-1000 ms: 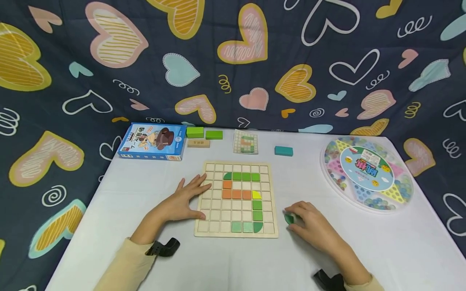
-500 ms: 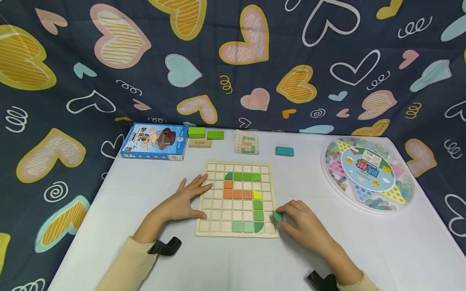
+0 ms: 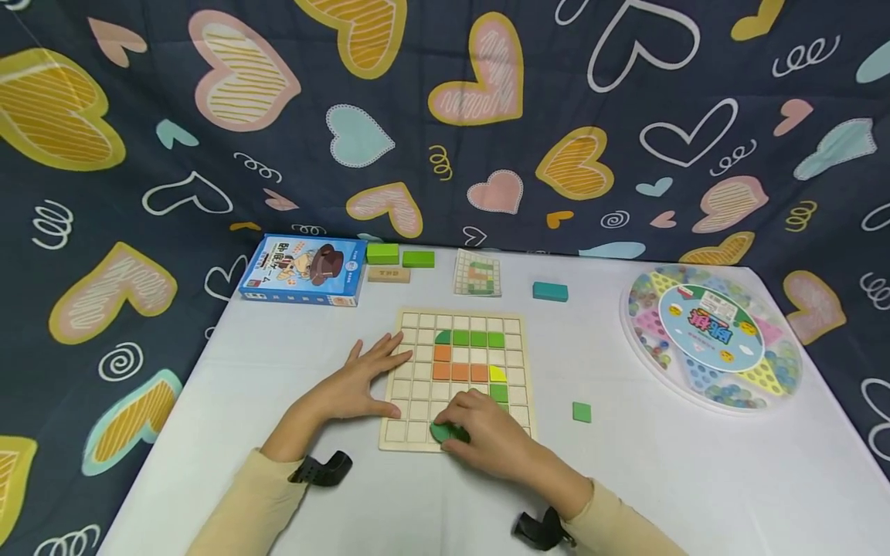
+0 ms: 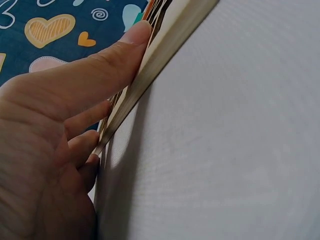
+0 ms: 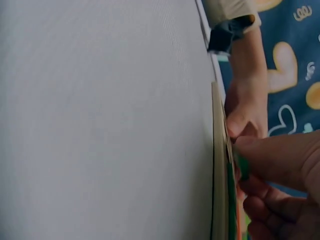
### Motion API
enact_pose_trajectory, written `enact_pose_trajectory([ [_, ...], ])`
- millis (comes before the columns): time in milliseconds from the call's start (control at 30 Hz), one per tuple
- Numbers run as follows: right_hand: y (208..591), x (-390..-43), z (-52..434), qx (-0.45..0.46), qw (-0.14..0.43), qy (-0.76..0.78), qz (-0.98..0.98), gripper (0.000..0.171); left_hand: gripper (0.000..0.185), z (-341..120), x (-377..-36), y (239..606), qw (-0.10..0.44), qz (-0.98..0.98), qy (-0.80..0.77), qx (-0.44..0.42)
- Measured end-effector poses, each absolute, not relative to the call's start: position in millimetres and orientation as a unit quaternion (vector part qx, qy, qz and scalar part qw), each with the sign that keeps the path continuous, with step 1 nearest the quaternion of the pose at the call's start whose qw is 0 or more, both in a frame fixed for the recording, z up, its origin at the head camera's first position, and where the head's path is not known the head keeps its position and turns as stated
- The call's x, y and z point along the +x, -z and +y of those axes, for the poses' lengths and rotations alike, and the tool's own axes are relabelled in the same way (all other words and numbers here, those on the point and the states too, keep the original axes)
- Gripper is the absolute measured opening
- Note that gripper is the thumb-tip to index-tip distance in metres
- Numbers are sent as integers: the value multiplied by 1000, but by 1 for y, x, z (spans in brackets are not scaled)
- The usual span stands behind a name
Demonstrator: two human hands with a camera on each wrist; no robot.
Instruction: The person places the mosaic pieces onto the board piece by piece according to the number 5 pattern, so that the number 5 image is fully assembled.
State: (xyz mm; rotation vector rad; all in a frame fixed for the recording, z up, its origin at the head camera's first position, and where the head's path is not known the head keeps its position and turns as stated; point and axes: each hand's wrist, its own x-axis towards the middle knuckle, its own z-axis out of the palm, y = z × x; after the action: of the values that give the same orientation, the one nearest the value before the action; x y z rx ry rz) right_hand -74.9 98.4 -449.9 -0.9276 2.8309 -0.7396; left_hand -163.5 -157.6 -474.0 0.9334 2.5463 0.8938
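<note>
In the head view a wooden grid board [image 3: 411,389] lies mid-table with green, orange and yellow tiles set in its cells. My left hand [image 3: 348,391] rests on the board's left edge, fingers spread. Its thumb [image 4: 107,67] lies along the board's rim in the left wrist view. Over the bottom row my right hand [image 3: 495,442] pinches a green tile with a rounded edge [image 3: 439,432] between thumb and fingers; whether it touches the board I cannot tell. This hand covers the lower right cells. A green square tile [image 3: 582,411] lies on the table right of the board.
Behind the board stand a blue box [image 3: 303,270], two light green blocks [image 3: 419,259], a wooden block [image 3: 388,274], a printed pattern card [image 3: 477,272] and a teal block [image 3: 550,291]. At right sits a round marble game case [image 3: 711,327]. A heart-patterned cloth hangs behind.
My right hand has moved left from beside the board to over its bottom row, carrying the rounded green tile. The green square tile on the table is now exposed. My left hand stays on the board.
</note>
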Motion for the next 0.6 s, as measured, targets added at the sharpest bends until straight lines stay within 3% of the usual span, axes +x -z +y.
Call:
enact_pose_trajectory([
  [400, 456, -78, 92, -304, 27, 216, 928, 20, 96, -157, -166, 476, 140, 884, -307, 324],
  [600, 450, -75, 100, -286, 46, 244, 926, 32, 97, -157, -165, 477, 138, 884, -306, 325],
])
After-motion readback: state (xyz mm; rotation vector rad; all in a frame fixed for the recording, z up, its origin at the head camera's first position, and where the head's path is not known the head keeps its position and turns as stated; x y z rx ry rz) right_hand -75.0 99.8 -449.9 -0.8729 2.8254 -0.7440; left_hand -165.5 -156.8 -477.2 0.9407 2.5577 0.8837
